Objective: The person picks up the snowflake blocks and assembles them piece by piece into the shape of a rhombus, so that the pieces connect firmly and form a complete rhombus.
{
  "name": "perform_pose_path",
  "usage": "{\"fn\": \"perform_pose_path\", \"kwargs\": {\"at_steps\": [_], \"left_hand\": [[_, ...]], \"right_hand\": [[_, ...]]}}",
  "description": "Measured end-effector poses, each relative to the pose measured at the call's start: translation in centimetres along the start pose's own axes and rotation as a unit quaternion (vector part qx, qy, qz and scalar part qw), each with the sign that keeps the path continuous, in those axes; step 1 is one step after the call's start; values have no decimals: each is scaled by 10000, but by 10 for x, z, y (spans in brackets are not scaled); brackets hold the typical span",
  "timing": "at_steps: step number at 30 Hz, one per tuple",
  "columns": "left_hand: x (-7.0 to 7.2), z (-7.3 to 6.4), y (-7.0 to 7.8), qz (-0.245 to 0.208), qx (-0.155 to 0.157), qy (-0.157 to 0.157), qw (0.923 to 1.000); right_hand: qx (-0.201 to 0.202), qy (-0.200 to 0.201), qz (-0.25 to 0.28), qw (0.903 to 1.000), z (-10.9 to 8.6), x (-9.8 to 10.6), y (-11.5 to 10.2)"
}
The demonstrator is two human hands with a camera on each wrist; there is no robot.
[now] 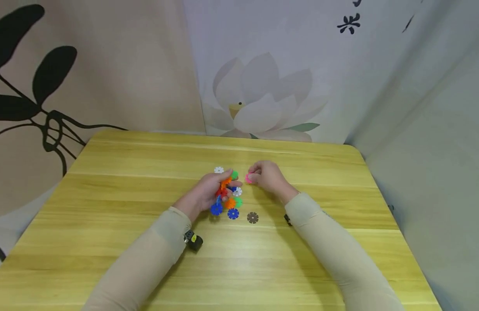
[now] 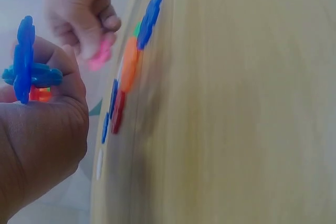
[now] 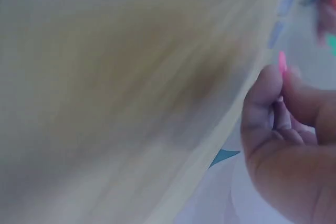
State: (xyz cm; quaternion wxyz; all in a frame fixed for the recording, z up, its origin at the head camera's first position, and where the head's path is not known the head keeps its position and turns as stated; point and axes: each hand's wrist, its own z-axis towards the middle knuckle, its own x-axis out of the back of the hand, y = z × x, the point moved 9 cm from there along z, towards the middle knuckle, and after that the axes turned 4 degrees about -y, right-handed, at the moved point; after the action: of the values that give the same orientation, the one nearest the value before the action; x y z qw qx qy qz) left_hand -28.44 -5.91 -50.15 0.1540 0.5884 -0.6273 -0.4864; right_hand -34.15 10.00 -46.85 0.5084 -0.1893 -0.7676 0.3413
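Note:
My left hand [image 1: 204,192] grips a chain of joined notched plastic discs. A blue disc [image 1: 216,209] hangs at its lower end, with an orange disc [image 1: 225,183] and a green disc [image 1: 234,175] farther up. Seen from the left wrist, the blue disc [image 2: 24,59] slots crosswise into a teal-blue one [image 2: 46,75]. My right hand [image 1: 271,178] pinches a pink disc [image 1: 248,178] between thumb and index finger, just right of the chain and apart from it. That pink disc [image 3: 283,62] is seen edge-on in the right wrist view.
Loose discs lie on the wooden table [image 1: 126,224] under and around the left hand: a brown one [image 1: 252,217], a blue one [image 1: 233,214], an orange one [image 1: 230,203] and white ones [image 1: 219,170] among them. A curtain [image 1: 146,65] hangs behind the table.

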Motion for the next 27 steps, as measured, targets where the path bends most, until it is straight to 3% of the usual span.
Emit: {"fn": "perform_pose_path", "kwargs": {"at_steps": [2,4,8,15,22,27], "left_hand": [[-3,1,-1,52,-26,-18,10000],[-5,1,-1,72,-72,-33,9999],[-7,2,-1,162,-143,-55,9998],[-11,1,1,542,-197,-89,9983],[-15,-1,4,964,-299,-87,9949],[-15,0,1,879,-315,-13,9956]], "right_hand": [[-294,2,1090,9936,-7,2,5],[-498,-8,2011,9783,-13,3,7],[-620,12,2871,9559,-20,7,3],[-661,37,3221,9444,-21,8,3],[-642,44,3339,9404,-23,2,0],[-677,74,3403,9379,-22,-2,1]]}}
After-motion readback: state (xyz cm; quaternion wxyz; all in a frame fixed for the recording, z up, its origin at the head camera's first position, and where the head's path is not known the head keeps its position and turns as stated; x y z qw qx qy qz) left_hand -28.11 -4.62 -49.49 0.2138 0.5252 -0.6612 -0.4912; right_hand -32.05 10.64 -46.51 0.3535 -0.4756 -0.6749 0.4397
